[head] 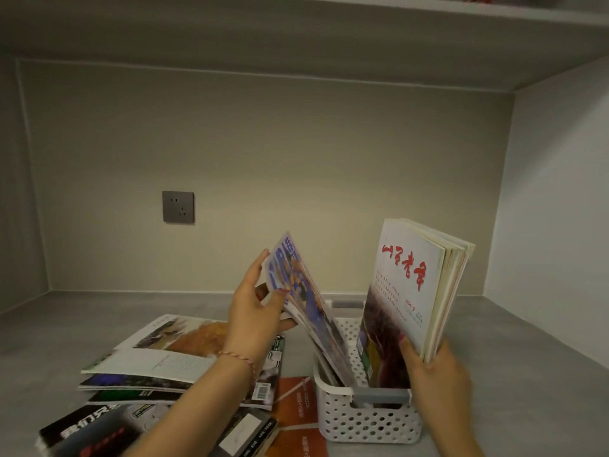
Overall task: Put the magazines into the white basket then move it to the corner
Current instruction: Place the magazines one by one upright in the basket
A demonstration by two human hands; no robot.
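1. Over the white basket (369,420), the left hand (255,311) is tilting a blue-covered magazine (298,288), its fingers (275,300) clamped on the upper edge, thumb behind and fingertips on the cover; its lower edge is already dipping inside the basket.
2. At the basket's right side, the right hand (435,374) is gripping a bundle of upright magazines (415,291) near its bottom corner, keeping a gap open to their left.
3. Judged from this, the step is going best if the right hand is holding the bundle steady while the left is sliding the blue one down until it is standing against the others.
4. Left of the basket, a loose pile of magazines (171,364) is lying on the table (514,374), awaiting loading.
5. Behind the basket, the corners are lying well apart from it.
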